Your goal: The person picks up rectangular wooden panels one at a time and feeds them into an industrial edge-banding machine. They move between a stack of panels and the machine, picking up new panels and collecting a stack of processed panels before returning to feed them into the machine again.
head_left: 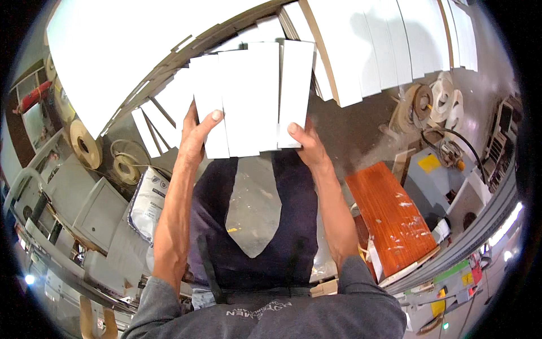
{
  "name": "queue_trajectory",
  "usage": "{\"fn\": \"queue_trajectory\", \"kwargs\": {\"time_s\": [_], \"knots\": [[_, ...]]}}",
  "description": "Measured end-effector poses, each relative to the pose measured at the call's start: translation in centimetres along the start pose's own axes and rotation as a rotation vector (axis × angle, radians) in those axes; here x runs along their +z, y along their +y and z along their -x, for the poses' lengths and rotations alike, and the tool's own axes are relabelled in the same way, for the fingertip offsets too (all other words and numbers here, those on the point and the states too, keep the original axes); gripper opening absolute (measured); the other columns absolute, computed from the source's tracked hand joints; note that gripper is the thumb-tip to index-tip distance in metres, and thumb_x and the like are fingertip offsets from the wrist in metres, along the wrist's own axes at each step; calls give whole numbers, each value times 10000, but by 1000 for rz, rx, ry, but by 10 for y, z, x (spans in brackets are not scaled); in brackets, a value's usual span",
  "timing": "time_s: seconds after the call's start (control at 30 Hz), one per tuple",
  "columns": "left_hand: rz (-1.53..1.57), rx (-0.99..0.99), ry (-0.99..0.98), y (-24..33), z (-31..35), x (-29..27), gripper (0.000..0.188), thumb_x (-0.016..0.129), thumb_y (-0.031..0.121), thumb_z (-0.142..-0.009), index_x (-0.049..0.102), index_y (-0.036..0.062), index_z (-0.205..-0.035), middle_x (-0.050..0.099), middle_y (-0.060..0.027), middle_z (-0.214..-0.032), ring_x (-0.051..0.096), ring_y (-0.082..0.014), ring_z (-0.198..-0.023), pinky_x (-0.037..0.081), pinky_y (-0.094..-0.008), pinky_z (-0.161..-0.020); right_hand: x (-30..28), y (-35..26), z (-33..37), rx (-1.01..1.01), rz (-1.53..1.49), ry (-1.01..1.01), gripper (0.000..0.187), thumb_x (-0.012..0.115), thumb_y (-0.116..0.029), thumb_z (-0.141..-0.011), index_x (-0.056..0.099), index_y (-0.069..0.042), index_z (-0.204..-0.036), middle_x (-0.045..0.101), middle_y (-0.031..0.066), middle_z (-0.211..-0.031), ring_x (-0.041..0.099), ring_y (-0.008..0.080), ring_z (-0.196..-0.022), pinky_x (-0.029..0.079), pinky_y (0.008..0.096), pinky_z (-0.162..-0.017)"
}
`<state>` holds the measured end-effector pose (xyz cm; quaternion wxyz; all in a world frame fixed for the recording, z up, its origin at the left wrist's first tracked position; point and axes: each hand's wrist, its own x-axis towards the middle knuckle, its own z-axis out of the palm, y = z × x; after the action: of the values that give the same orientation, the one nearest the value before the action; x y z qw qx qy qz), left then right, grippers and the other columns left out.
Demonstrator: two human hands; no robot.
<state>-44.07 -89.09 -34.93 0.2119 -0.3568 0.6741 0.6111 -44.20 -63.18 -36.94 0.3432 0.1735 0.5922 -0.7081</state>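
Between my two hands is a row of several white rectangular panels [248, 101], side by side with edges overlapping a little. My left hand [199, 133] grips the row's left edge, thumb on top and fingers underneath. On the other side, my right hand [305, 141] clasps the rightmost panel, thumb on its face near the lower corner. That panel is slightly tilted, with a narrow gap beside its neighbour. The undersides of the panels and most of my fingertips are hidden. Just beyond lie more white panels [169, 99], partly covered by the held row.
A large white sheet stack [135, 51] fills the far left. White boards [378, 51] stand in rows at far right. Rolls of edging tape [84, 144] lie at left, with more rolls [415, 101] at right. An orange-brown wooden board [389, 217] sits near my right forearm, a white sack [148, 200] near my left.
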Motion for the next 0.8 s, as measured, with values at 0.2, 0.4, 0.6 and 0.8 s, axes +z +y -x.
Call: {"fn": "queue_trajectory", "kwargs": {"time_s": [0.2,0.4,0.6,0.8], "knots": [[42,-32,-22,2,1,-1,1334,796,633,-591,193,-146,-1490,283,-457,-1433,320,-561,-1371,316,-615,-1124,2,6,0,-29,7,8,1119,657,-663,-738,290,91,-1478,343,329,-1459,318,439,-1389,267,545,-1135],[76,-62,-35,12,9,4,1359,802,646,-580,177,-138,-1497,280,-455,-1432,328,-558,-1366,305,-649,-1112,-19,2,1,225,-163,-90,1081,757,-554,-740,287,80,-1479,455,255,-1376,456,346,-1317,423,405,-1067],[58,-54,-56,2,5,1,1319,788,628,-611,187,-160,-1481,320,-473,-1383,372,-578,-1323,371,-660,-1054,-3,2,-8,111,-55,-139,1163,706,-663,-687,321,104,-1471,430,322,-1409,415,428,-1325,348,483,-1094],[91,-64,-33,3,15,-1,1244,788,584,-625,253,-173,-1454,414,-472,-1289,466,-567,-1247,441,-622,-999,9,-10,-2,36,-136,-161,1052,694,-561,-695,365,84,-1458,468,289,-1388,465,381,-1287,385,468,-1047]]}}
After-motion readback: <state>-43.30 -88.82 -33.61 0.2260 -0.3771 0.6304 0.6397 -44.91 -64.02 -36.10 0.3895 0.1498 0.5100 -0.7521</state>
